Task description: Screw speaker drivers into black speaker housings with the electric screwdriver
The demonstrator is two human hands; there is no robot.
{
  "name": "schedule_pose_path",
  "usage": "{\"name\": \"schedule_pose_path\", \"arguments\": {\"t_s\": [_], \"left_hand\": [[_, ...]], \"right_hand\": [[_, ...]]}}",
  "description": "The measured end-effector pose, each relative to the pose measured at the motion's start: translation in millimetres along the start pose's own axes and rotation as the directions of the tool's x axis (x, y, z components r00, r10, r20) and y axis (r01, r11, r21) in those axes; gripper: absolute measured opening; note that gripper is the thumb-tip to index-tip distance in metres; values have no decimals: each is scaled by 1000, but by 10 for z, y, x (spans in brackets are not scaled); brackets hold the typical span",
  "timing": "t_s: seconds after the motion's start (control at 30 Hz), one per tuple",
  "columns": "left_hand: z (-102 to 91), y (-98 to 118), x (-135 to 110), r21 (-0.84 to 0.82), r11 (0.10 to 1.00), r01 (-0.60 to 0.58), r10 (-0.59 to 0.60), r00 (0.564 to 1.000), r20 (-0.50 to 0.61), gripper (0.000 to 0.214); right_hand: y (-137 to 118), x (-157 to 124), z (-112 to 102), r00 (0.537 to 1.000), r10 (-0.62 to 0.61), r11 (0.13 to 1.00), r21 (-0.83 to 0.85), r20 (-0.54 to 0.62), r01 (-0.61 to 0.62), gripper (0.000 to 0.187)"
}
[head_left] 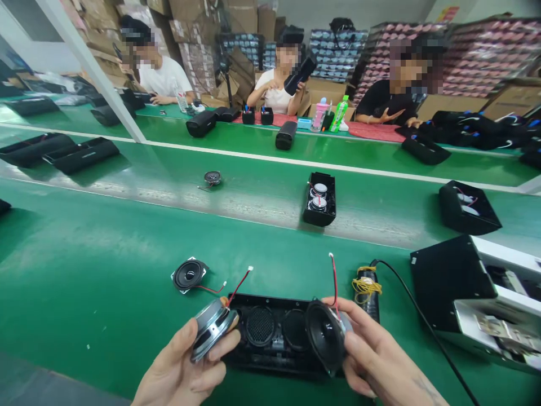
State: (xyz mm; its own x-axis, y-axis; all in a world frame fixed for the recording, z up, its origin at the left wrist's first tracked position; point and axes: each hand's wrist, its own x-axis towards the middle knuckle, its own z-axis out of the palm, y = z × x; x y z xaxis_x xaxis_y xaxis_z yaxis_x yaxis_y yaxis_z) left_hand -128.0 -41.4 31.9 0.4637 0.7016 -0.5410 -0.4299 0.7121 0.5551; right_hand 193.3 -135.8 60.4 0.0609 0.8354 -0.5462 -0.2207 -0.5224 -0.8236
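My left hand (190,361) grips a round speaker driver (213,327) by its rim, its metal back turned up and a red wire with a white plug rising from it. Another speaker driver (327,335) is in my right hand (367,344), black cone facing left, its red wire standing upright. Between and below both hands lies a black speaker housing (276,361) with round grille openings, partly covered by the drivers and fingers. A loose speaker driver (188,274) rests cone up on the green table, beyond my left hand.
A black tool (367,293) wrapped in yellow band, with a cable, lies right of the housing. A black-and-white machine (456,293) stands at right. The conveyor (253,197) carries a housing with drivers (320,200) and a single driver (212,178). Three people sit opposite.
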Motion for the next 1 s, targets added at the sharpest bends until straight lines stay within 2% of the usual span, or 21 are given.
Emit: {"name": "schedule_pose_path", "arguments": {"t_s": [0.07,0.13,0.23,0.3,0.33,0.4,0.47,0.53,0.63,0.7,0.77,0.83,0.9,0.93,1.0], "left_hand": [[50,21,-38,43,999,3,-3,1000,9,57],[150,43,-76,68,997,25,-26,1000,17,53],[294,41,-112,61,997,37,-38,999,12,53],[344,25,-105,105,994,17,-15,1000,-14,58],[356,22,-89,165,986,-1,2,1000,-4,63],[369,31,-33,350,935,-59,24,994,104,72],[380,59,44,528,835,-155,14,965,262,76],[392,89,116,640,729,-245,2,935,356,73],[400,119,170,753,567,-335,51,926,374,58],[397,136,170,820,423,-386,105,919,379,50],[395,155,159,854,273,-443,158,896,414,49],[395,174,155,851,126,-511,204,852,481,50],[395,186,170,823,-1,-568,224,802,554,48],[393,186,185,808,-51,-587,218,783,583,46],[383,172,227,785,-121,-607,186,763,619,42]], "right_hand": [[1,-32,-8,999,2,998,71,-40,1,83],[13,-48,-23,1000,-14,1000,19,9,14,84],[71,-36,-36,994,-42,976,-211,97,62,81],[121,-10,-26,991,-104,929,-346,88,128,74],[140,3,-13,987,-145,900,-405,74,162,70],[159,21,31,977,-208,834,-512,52,205,68],[154,21,91,970,-244,778,-594,15,205,66],[145,8,151,957,-290,739,-638,-14,214,60],[162,-15,187,926,-376,696,-667,-25,265,52],[189,-15,162,894,-448,626,-716,-7,308,49],[215,-1,117,833,-548,473,-792,80,387,48],[233,25,81,738,-641,268,-838,213,476,46],[248,55,73,658,-684,108,-849,314,517,44],[254,71,80,642,-689,61,-856,336,514,43],[264,106,108,650,-676,11,-876,348,481,42]]}}
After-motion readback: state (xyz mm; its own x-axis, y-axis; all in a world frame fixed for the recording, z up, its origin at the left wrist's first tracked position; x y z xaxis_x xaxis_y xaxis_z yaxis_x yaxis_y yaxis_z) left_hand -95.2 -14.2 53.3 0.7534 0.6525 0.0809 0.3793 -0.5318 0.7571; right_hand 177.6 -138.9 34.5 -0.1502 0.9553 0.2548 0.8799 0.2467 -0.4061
